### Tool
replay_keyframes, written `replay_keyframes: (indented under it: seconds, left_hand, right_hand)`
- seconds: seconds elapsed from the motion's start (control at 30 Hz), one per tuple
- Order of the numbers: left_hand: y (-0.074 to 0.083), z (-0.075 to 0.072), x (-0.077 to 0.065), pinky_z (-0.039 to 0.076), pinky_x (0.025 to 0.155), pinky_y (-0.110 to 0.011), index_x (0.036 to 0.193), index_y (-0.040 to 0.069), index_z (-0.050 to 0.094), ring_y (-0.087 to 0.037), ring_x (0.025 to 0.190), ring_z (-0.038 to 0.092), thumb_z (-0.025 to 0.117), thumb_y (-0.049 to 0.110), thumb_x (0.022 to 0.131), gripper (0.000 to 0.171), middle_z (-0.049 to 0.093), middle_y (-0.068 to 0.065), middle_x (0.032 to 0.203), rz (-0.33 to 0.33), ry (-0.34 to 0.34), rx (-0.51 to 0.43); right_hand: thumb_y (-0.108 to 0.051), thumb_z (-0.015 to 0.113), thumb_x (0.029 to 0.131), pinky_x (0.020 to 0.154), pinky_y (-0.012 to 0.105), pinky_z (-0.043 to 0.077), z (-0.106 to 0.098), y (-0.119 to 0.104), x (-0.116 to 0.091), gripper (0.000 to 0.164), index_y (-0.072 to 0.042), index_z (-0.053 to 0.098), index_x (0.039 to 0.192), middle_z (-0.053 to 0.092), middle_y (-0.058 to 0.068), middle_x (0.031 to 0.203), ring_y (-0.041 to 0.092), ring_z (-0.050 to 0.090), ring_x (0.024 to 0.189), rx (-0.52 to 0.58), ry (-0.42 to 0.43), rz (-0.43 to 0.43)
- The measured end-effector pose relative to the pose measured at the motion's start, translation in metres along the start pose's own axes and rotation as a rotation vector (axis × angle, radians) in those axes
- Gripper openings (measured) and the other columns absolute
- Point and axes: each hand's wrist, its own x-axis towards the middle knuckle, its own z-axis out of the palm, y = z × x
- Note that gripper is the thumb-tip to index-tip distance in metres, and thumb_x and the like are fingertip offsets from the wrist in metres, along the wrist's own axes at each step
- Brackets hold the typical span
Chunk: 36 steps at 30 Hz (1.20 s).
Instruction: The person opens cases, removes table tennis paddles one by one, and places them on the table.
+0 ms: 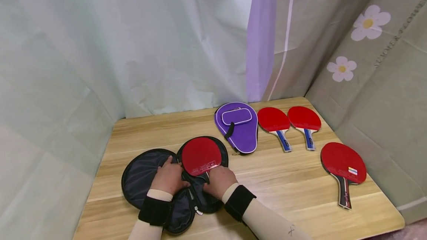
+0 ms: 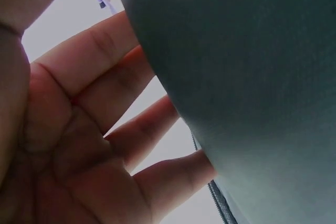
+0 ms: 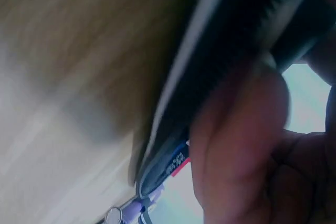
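Observation:
A black zippered paddle case lies unfolded on the table, its left half (image 1: 140, 180) spread beside its right half (image 1: 224, 151). A table tennis paddle (image 1: 201, 155) with red rubber lies over the right half. My right hand (image 1: 220, 181) grips the paddle by its dark handle, which is mostly hidden under the fingers. In the right wrist view, curled fingers (image 3: 239, 140) are close to the case's zipper edge. My left hand (image 1: 168, 176) rests on the left half near the fold. Its fingers (image 2: 100, 56) are fairly straight, their tips hidden behind the case's fabric (image 2: 236, 77) in the left wrist view.
A purple paddle case (image 1: 245, 132) with white piping lies behind. Right of it are two red paddles (image 1: 273, 119) (image 1: 304, 117) with blue handles. Another red paddle (image 1: 343, 162) with a dark handle lies near the table's right edge. Curtains (image 1: 166, 47) enclose the table (image 1: 283, 184).

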Motion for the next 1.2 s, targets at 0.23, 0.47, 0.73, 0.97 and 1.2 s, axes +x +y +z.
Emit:
replay_keyframes:
  seconds: [0.23,0.47,0.73,0.97,1.2]
  left_hand:
    - [0.001,0.0,0.001,0.043,0.101,-0.077,0.111,0.001,0.078,-0.049,0.141,0.049,0.093,0.036,0.071,0.056,0.073,-0.019,0.127,-0.007,-0.01,-0.004]
    - [0.002,-0.002,0.002,0.039,0.104,-0.078,0.107,0.003,0.08,-0.049,0.143,0.046,0.093,0.035,0.072,0.049,0.071,-0.017,0.132,-0.023,-0.035,-0.028]
    - [0.0,0.001,0.002,0.04,0.103,-0.078,0.103,0.003,0.081,-0.049,0.145,0.044,0.092,0.036,0.072,0.047,0.07,-0.016,0.134,-0.021,-0.046,0.0]
    - [0.001,0.002,0.001,0.042,0.101,-0.078,0.102,0.003,0.081,-0.051,0.143,0.046,0.093,0.036,0.071,0.047,0.071,-0.016,0.132,-0.003,-0.032,0.005]
    - [-0.001,0.002,0.0,0.042,0.101,-0.078,0.103,0.003,0.081,-0.052,0.142,0.046,0.093,0.035,0.07,0.047,0.071,-0.017,0.131,0.021,-0.012,-0.011]
  right_hand:
    - [-0.034,0.082,0.077,0.055,0.031,0.051,-0.005,0.006,-0.002,0.035,-0.018,0.06,0.055,0.066,-0.001,0.062,0.018,0.064,0.061,0.005,0.026,-0.043]
    - [-0.03,0.082,0.08,0.055,0.032,0.051,-0.007,0.012,0.0,0.032,-0.015,0.063,0.058,0.067,0.001,0.063,0.019,0.064,0.06,-0.002,0.024,-0.062]
    - [-0.028,0.08,0.08,0.051,0.031,0.047,-0.015,0.019,-0.006,0.034,-0.014,0.059,0.058,0.062,0.001,0.06,0.019,0.06,0.056,-0.001,0.043,-0.056]
    - [-0.029,0.081,0.079,0.052,0.033,0.046,-0.021,0.038,-0.013,0.034,-0.014,0.058,0.06,0.062,0.002,0.06,0.02,0.061,0.057,-0.001,0.061,-0.024]
    - [-0.028,0.083,0.08,0.052,0.033,0.044,-0.029,0.061,-0.026,0.032,-0.013,0.059,0.065,0.062,0.001,0.061,0.018,0.059,0.056,0.023,0.08,0.031]
